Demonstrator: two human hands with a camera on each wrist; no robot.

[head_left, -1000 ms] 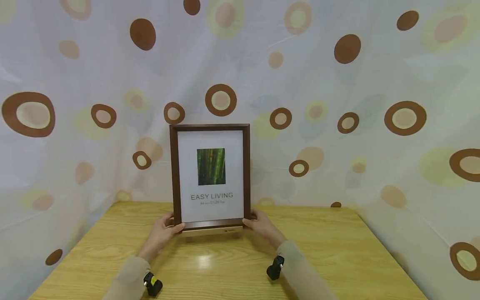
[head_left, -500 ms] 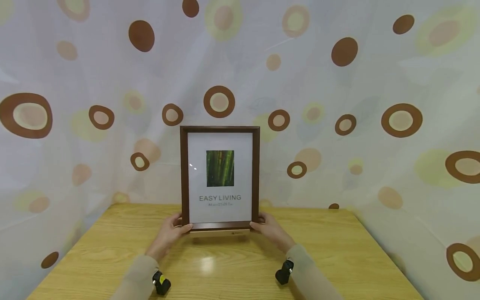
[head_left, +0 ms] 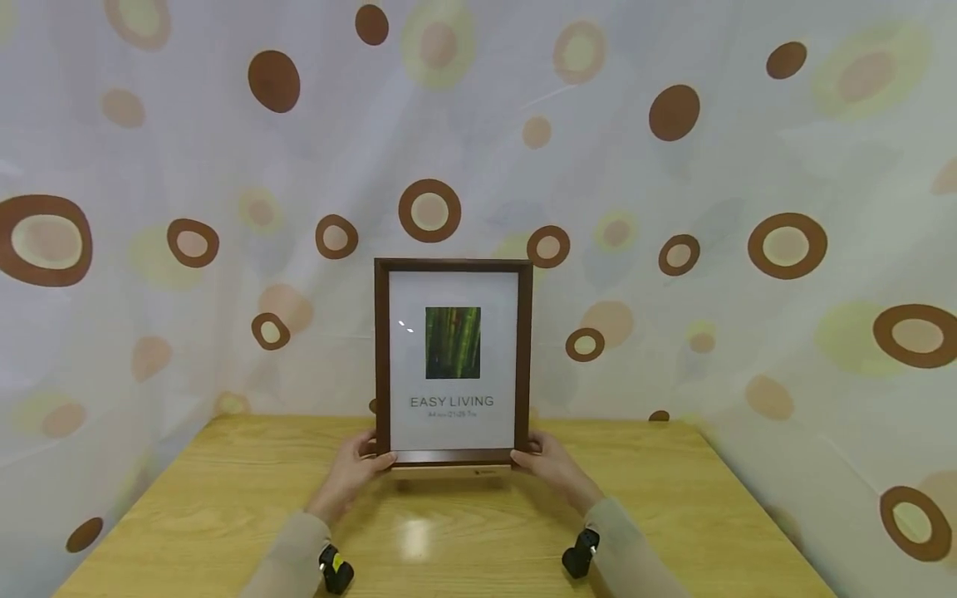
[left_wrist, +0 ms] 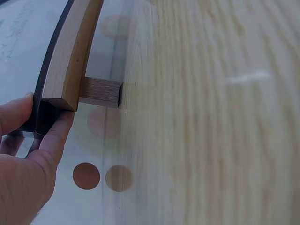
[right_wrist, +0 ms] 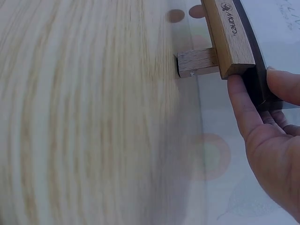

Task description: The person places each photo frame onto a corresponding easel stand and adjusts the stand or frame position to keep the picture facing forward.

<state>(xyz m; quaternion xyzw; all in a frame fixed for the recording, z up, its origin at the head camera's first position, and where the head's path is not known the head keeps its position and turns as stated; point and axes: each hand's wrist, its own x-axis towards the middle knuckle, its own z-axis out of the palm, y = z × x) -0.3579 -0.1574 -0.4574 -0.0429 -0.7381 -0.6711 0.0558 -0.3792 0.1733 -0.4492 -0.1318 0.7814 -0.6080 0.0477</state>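
Note:
A picture frame (head_left: 452, 428) with a dark brown border stands upright in the head view, showing a green bamboo print and the words EASY LIVING. It rests on the pale ledge of a small wooden stand (left_wrist: 70, 56), whose short foot reaches down to the table. My left hand (head_left: 351, 473) grips the frame's lower left corner, thumb in front and fingers at the side and behind. At the lower right corner my right hand (head_left: 557, 469) holds it the same way. In the right wrist view, the index finger (right_wrist: 241, 101) lies right under the end of the ledge, which bears a printed logo.
The light wood table (head_left: 224, 515) reaches back to a pale curtain (head_left: 478, 100) with brown and beige dots, which also closes off both sides. A black wrist camera (head_left: 336, 570) sits on the left sleeve, another wrist camera (head_left: 580, 554) on the right.
Both hands and the picture frame with its stand have shifted to the right across the table. The frame, slightly tilted earlier, now stands straighter. The head view has shifted a little.

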